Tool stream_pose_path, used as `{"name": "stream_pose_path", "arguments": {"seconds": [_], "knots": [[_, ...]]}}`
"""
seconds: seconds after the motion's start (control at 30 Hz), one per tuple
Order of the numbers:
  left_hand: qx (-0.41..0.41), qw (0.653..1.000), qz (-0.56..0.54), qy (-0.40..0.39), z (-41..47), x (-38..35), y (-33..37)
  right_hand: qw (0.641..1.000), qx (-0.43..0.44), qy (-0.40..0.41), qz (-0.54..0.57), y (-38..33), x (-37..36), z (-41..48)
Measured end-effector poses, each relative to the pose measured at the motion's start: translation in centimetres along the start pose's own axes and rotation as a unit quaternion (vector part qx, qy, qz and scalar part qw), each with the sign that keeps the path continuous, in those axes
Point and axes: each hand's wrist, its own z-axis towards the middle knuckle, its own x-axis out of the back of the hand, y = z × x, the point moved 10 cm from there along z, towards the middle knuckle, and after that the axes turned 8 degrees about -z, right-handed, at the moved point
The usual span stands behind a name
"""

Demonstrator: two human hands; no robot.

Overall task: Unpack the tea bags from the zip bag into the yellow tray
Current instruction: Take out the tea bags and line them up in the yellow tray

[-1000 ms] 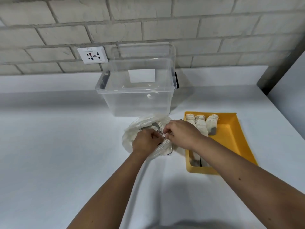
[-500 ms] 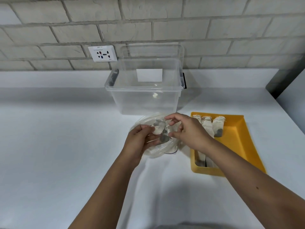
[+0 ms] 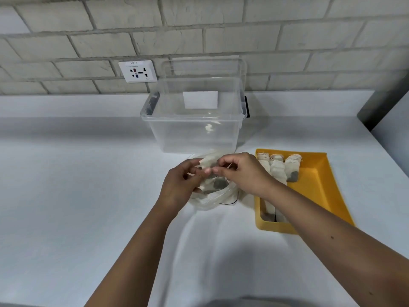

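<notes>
A clear zip bag (image 3: pixel 218 196) lies crumpled on the white counter just left of the yellow tray (image 3: pixel 318 187). Both hands hold one pale tea bag (image 3: pixel 210 162) a little above the zip bag. My left hand (image 3: pixel 181 185) pinches its left side and my right hand (image 3: pixel 241 171) pinches its right side. More tea bags (image 3: pixel 218 183) with dark contents show through the zip bag below my fingers. Several tea bags (image 3: pixel 277 169) lie side by side in the tray's left half, partly hidden by my right forearm.
A clear plastic storage box (image 3: pixel 194 120) stands open directly behind the zip bag, its lid leaning on the brick wall. A wall socket (image 3: pixel 137 71) sits to its left. The counter ends at the right, beyond the tray.
Both hands were down at the zip bag's mouth. They have since lifted a tea bag out of it and now hold it above the bag.
</notes>
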Motion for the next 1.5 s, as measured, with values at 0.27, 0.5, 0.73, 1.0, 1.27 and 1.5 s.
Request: {"name": "stream_pose_path", "arguments": {"seconds": [0.27,0.5,0.73,1.0,1.27,1.5], "knots": [[0.002,0.982,0.167,0.092,0.5,2.2,-1.4,0.971,-0.038,-0.111,-0.207,2.6,-3.9,1.1],[0.001,0.97,0.216,0.11,0.5,2.6,-1.4,0.907,-0.039,-0.167,-0.386,3.7,-6.4,1.3],[0.025,0.979,0.171,0.109,0.5,3.3,-1.7,0.929,-0.064,-0.17,-0.323,4.1,-5.6,1.1],[0.06,0.993,0.017,0.1,0.3,2.9,-2.0,0.982,-0.15,-0.058,0.096,4.0,-0.7,-0.3],[0.061,0.996,-0.036,0.06,0.1,0.8,-1.5,0.909,-0.187,-0.02,0.371,3.4,-0.7,-2.0],[0.054,0.996,-0.052,0.054,0.0,0.2,-1.1,0.958,-0.12,-0.009,0.26,2.3,0.0,-2.0]]}}
